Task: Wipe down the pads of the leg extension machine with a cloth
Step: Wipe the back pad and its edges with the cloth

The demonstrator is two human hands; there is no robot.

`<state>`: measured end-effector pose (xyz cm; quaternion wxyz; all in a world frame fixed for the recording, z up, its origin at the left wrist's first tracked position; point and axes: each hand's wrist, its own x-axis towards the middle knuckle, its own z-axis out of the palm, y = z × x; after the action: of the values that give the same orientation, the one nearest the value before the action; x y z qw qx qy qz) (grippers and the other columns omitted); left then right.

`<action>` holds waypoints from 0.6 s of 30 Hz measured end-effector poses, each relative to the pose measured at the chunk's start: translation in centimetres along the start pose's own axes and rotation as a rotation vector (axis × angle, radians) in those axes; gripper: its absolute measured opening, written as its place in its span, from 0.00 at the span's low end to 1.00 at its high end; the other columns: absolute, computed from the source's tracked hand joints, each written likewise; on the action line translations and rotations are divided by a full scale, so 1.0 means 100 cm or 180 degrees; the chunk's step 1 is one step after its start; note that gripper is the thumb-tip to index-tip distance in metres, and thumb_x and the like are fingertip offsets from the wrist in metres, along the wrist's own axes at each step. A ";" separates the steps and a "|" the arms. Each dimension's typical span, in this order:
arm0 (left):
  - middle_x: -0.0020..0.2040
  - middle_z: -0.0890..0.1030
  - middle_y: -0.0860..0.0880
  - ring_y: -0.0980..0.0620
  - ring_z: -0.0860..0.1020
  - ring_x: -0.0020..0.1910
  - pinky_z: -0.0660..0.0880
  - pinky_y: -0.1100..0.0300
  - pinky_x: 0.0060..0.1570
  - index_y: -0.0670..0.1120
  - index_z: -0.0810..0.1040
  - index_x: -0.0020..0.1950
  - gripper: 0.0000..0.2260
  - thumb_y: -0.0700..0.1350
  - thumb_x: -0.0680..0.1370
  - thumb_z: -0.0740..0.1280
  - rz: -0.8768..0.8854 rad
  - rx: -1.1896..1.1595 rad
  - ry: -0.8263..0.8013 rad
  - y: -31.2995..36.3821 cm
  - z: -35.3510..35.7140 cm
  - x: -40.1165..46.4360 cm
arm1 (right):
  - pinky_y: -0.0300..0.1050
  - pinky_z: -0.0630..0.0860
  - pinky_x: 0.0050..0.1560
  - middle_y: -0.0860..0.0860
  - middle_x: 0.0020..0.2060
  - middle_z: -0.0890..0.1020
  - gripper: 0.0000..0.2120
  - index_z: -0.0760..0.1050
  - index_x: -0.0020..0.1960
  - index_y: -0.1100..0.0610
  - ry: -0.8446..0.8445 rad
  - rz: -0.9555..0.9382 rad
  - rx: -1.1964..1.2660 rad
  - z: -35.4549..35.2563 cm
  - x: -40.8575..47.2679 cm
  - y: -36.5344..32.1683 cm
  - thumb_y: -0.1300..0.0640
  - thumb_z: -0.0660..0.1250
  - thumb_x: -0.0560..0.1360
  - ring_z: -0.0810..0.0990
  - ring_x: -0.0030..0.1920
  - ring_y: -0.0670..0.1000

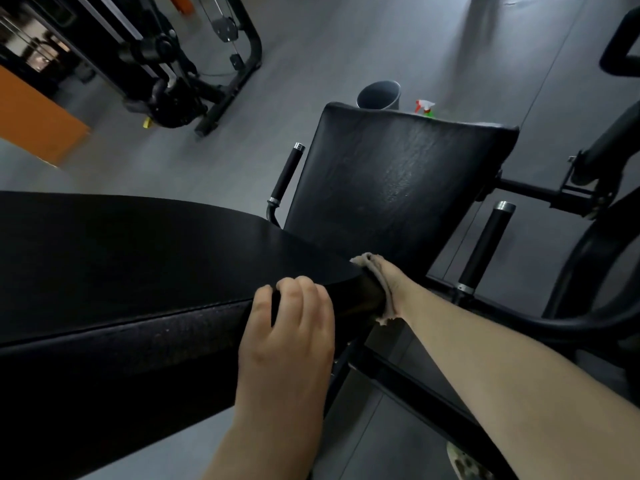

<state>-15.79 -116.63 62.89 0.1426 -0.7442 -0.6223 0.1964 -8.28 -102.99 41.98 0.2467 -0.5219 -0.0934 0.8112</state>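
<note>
Beyond the seat pad [398,181] stands a grey bucket [379,95]; left hand [291,327] grips the backrest pad [138,244], right hand [391,282] presses a cloth [370,263].

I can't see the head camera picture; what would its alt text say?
A person's right hand presses a beige cloth against the edge of a black back pad, while the left hand grips the pad's corner; the seat pad lies beyond.

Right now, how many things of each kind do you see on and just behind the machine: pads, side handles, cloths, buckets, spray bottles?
Pads: 2, back pad, seat pad
Side handles: 2
Cloths: 1
Buckets: 1
Spray bottles: 1
Total: 7
</note>
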 end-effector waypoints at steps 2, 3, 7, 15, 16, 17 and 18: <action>0.49 0.78 0.32 0.35 0.77 0.49 0.61 0.44 0.56 0.31 0.78 0.54 0.26 0.38 0.66 0.49 -0.0043 -0.0051 -0.0015 0.000 0.000 0.001 | 0.46 0.77 0.40 0.55 0.37 0.79 0.05 0.76 0.41 0.50 -0.0151 -0.0069 -0.0029 0.000 0.001 -0.002 0.50 0.70 0.70 0.78 0.37 0.56; 0.49 0.78 0.32 0.35 0.77 0.49 0.61 0.44 0.56 0.31 0.78 0.55 0.26 0.38 0.66 0.48 -0.0050 -0.0038 -0.0020 0.000 0.000 0.002 | 0.49 0.77 0.45 0.55 0.39 0.80 0.04 0.78 0.42 0.50 -0.0217 -0.0169 0.0016 0.001 0.001 -0.004 0.51 0.71 0.70 0.79 0.40 0.56; 0.50 0.78 0.34 0.37 0.75 0.51 0.62 0.45 0.57 0.33 0.78 0.56 0.26 0.38 0.66 0.48 -0.0083 -0.0009 -0.0096 0.004 0.002 0.002 | 0.50 0.75 0.59 0.54 0.48 0.83 0.06 0.81 0.49 0.49 -0.0507 -0.0873 -0.0325 0.002 -0.013 -0.004 0.53 0.69 0.73 0.81 0.52 0.54; 0.50 0.78 0.35 0.37 0.73 0.51 0.62 0.47 0.57 0.33 0.78 0.55 0.27 0.39 0.61 0.55 -0.0098 0.0245 -0.0021 0.009 0.005 0.005 | 0.52 0.62 0.71 0.46 0.67 0.72 0.42 0.65 0.70 0.45 -0.0070 -0.1748 -0.1747 0.007 -0.047 0.030 0.24 0.54 0.63 0.66 0.69 0.48; 0.49 0.79 0.35 0.38 0.75 0.50 0.62 0.47 0.56 0.33 0.79 0.55 0.27 0.40 0.60 0.57 -0.0061 0.0339 -0.0064 0.009 0.004 0.005 | 0.53 0.61 0.71 0.46 0.67 0.72 0.41 0.65 0.71 0.45 -0.0047 -0.1894 -0.1821 0.010 -0.056 0.032 0.25 0.53 0.64 0.64 0.70 0.48; 0.49 0.79 0.36 0.39 0.76 0.50 0.63 0.46 0.56 0.34 0.79 0.55 0.27 0.41 0.60 0.57 -0.0012 0.0413 -0.0094 0.009 0.004 0.005 | 0.53 0.61 0.71 0.46 0.67 0.72 0.39 0.65 0.71 0.46 -0.0053 -0.2053 -0.1880 0.015 -0.070 0.031 0.27 0.54 0.66 0.63 0.71 0.48; 0.49 0.79 0.38 0.40 0.76 0.50 0.63 0.47 0.57 0.35 0.79 0.56 0.27 0.42 0.60 0.58 0.0045 0.0479 -0.0121 0.009 0.002 0.005 | 0.52 0.60 0.72 0.46 0.67 0.71 0.35 0.66 0.71 0.47 -0.0088 -0.2191 -0.1914 0.019 -0.080 0.032 0.30 0.55 0.69 0.63 0.71 0.47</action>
<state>-15.04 -116.31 62.21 0.1849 -0.7319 -0.6032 0.2577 -8.27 -109.51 47.96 0.3382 -0.4980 -0.4960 0.6258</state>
